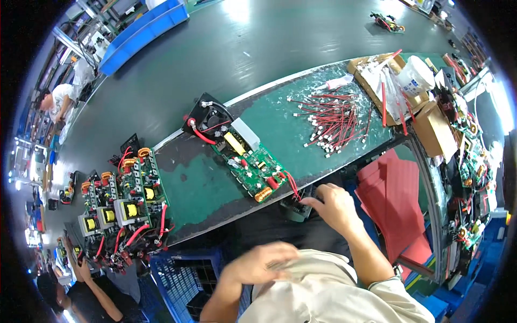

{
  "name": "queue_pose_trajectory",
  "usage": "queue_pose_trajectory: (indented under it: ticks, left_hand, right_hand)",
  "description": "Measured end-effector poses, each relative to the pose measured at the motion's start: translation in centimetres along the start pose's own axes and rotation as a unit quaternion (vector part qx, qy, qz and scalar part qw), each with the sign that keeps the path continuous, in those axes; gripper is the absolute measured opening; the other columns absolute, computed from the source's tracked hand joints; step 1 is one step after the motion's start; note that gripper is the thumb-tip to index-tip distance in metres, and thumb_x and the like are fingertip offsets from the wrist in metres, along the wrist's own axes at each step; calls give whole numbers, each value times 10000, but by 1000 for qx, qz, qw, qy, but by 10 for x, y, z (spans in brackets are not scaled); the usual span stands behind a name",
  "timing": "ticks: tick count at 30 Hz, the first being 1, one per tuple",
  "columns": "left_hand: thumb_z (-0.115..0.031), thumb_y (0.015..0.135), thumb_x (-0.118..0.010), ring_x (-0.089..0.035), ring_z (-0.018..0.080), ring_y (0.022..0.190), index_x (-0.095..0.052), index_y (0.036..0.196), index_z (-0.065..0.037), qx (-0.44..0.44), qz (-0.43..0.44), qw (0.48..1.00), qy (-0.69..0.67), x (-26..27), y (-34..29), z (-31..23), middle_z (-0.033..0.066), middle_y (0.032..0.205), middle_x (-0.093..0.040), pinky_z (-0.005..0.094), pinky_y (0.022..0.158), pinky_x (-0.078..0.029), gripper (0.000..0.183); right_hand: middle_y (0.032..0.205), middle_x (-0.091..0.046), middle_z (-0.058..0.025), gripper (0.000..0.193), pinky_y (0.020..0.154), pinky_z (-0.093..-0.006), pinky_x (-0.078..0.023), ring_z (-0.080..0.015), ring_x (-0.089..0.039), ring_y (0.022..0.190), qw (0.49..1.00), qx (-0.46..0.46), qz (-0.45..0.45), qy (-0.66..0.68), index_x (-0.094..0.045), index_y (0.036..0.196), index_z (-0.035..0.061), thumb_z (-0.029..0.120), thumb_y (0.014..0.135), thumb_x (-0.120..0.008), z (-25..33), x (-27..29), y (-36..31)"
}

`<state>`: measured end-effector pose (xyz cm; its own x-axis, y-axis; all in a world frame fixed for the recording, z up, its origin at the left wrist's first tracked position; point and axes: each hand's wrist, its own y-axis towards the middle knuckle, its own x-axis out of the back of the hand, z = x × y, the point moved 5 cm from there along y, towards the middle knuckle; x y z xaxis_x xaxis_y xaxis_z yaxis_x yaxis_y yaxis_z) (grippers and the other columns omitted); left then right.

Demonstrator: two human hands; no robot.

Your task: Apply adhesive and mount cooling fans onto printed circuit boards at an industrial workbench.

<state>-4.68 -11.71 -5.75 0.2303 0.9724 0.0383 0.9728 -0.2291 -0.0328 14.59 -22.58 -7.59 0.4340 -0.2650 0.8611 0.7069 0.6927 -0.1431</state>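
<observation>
A green circuit board (253, 169) lies at an angle on the bench in front of me. It bears a yellow-wrapped transformer, a grey heatsink, a copper coil and red wires, with a black fan panel (207, 116) attached at its far end. My right hand (336, 207) is at the bench's front edge, just right of the board's red wires (292, 185). Its thumb stands apart from the bent fingers, and nothing shows between them. Low in front of my body is my left hand (266, 262), smeared by motion, so its fingers cannot be read.
Several similar boards (132, 185) stand upright at the left. Red-black connector wires (339, 121) lie piled at the right, beside a cardboard box (371, 89) and white tub (416, 75). Red sheets (390, 199) are below. A co-worker's arm (102, 293) shows lower left.
</observation>
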Motion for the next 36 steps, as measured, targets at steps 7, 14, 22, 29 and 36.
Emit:
queue_pose_trajectory:
  ticks: [7,14,22,29,36]
  left_hand:
    - [-45,741,-763,-557,330,1173,-667,1144,-61,-60,-461,754,465,177,48,-93,154,1234,-583,407,1003,-444,414]
    - [-23,752,-705,-387,355,1389,-618,1274,-155,-7,-110,809,577,151,115,-87,129,1416,-488,497,1141,-319,546]
    - [-56,741,-732,-564,293,1119,-690,1076,-95,57,23,791,608,182,135,-51,85,1090,-650,404,991,-455,340]
    - [-87,765,-715,-604,296,1023,-714,1045,-99,7,-31,807,590,184,117,-72,73,1045,-682,411,892,-501,281]
    - [-57,730,-689,-645,334,884,-709,1025,-54,146,-69,859,485,205,87,-77,126,939,-700,414,837,-506,296]
  right_hand:
    - [1302,-513,-287,849,980,-516,-441,-457,-522,1169,991,39,26,126,-515,1329,-23,531,743,-782,-18,-71,-1]
    - [1432,-424,-303,1044,1067,-429,-428,-403,-500,1280,933,-76,76,344,-348,1443,-83,486,715,-833,-58,-79,-7]
    - [1045,-697,-204,414,844,-355,-536,-268,-687,966,962,73,125,230,-634,1171,-44,247,889,-718,-43,54,-16]
    - [1139,-591,-166,290,847,-391,-515,-331,-622,1006,959,209,-173,-77,-668,1127,65,11,848,-610,-39,110,80]
    - [1145,-561,-147,178,900,-407,-495,-343,-583,1055,956,268,-118,5,-651,1016,40,16,843,-619,-32,103,85]
